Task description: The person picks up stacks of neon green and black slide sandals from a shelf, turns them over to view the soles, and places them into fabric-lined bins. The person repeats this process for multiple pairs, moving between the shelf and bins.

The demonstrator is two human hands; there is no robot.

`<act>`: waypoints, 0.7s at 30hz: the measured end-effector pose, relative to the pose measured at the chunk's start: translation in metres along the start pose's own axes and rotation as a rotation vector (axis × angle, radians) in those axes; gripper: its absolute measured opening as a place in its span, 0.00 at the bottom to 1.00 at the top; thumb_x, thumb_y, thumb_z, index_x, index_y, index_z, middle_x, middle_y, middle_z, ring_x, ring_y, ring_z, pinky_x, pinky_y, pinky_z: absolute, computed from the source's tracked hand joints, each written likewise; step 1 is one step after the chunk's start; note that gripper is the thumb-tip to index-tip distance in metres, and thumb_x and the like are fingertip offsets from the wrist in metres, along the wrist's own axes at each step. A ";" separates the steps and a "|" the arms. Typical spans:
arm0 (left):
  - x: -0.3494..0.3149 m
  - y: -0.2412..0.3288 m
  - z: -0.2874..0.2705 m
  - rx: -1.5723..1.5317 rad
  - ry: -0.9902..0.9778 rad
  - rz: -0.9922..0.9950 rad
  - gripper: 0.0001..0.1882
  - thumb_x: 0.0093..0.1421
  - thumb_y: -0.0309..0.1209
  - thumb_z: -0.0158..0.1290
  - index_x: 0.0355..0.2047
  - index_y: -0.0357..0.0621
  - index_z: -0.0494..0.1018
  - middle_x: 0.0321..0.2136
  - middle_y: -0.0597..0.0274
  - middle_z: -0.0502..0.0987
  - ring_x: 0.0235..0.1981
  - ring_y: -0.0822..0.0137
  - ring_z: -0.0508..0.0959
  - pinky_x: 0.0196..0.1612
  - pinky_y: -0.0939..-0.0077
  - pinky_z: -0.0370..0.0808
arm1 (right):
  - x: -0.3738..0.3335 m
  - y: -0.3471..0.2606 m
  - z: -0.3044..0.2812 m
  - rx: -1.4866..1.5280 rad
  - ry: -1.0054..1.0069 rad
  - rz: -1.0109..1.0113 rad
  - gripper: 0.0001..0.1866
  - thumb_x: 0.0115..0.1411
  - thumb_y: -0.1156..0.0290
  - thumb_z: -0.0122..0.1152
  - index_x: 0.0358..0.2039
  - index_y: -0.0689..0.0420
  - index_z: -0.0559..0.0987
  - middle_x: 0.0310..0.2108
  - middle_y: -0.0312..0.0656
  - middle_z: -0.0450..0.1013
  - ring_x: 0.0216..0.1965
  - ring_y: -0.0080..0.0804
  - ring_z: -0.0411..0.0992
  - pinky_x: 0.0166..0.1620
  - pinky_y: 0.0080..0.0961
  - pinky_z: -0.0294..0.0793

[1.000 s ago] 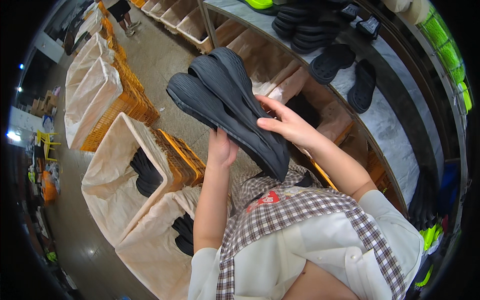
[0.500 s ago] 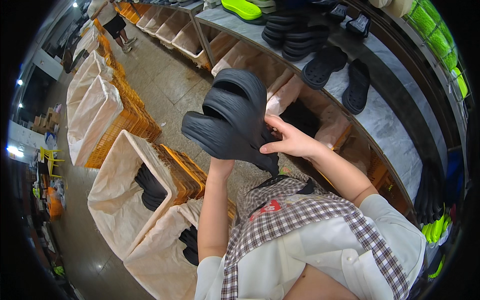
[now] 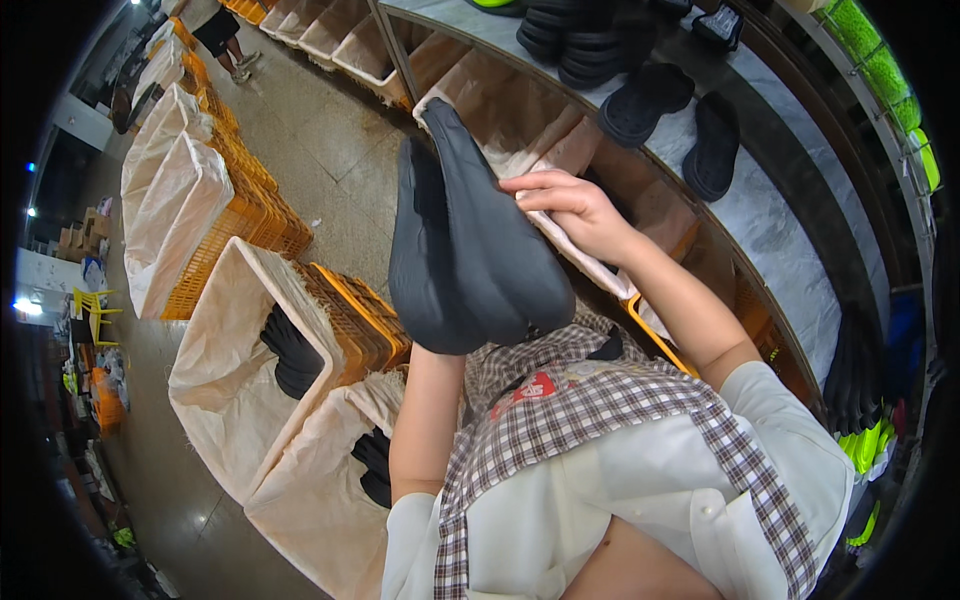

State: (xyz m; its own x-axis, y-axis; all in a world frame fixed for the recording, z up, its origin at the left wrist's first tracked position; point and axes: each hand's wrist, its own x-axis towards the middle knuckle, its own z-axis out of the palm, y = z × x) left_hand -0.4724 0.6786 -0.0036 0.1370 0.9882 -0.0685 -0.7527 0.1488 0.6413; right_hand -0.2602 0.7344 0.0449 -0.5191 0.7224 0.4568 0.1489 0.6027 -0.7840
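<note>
A bundle of black clogs (image 3: 470, 260) is held up in front of my chest, with smooth rounded toes towards me and their other ends pointing away. From below, my left forearm (image 3: 428, 420) reaches up behind them; the bundle rests on my left hand, whose fingers are hidden. My right hand (image 3: 580, 210) lies along the right side of the bundle. Its fingers are stretched out together, tips against the black surface, not wrapped round it. How many clogs are in the bundle cannot be made out.
Left of me stand orange crates (image 3: 350, 320) with cream cloth liners (image 3: 215, 390), black clogs (image 3: 290, 350) inside. A marble-look bench (image 3: 790, 220) on the right bears single clogs (image 3: 645, 105) and stacks; lined bins (image 3: 470, 85) sit beneath. A person (image 3: 222, 38) stands far left.
The clogs have tipped over, so their toes now face me and the strap openings no longer show. My right hand has moved from a pinch at their near end up to their side.
</note>
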 end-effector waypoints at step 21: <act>-0.008 0.005 -0.010 -0.391 -0.120 -0.186 0.22 0.66 0.36 0.40 0.56 0.35 0.60 0.51 0.48 0.70 0.49 0.54 0.74 0.50 0.58 0.74 | -0.026 -0.041 0.034 0.751 0.113 0.654 0.30 0.58 0.68 0.55 0.61 0.60 0.61 0.53 0.44 0.65 0.52 0.27 0.64 0.55 0.24 0.62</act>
State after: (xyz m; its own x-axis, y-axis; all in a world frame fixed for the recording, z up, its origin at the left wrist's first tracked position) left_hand -0.4839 0.6720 -0.0072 0.3492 0.9356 -0.0514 -0.8919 0.3487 0.2881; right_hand -0.2819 0.6796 0.0507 -0.4362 0.8868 -0.1526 -0.2139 -0.2669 -0.9397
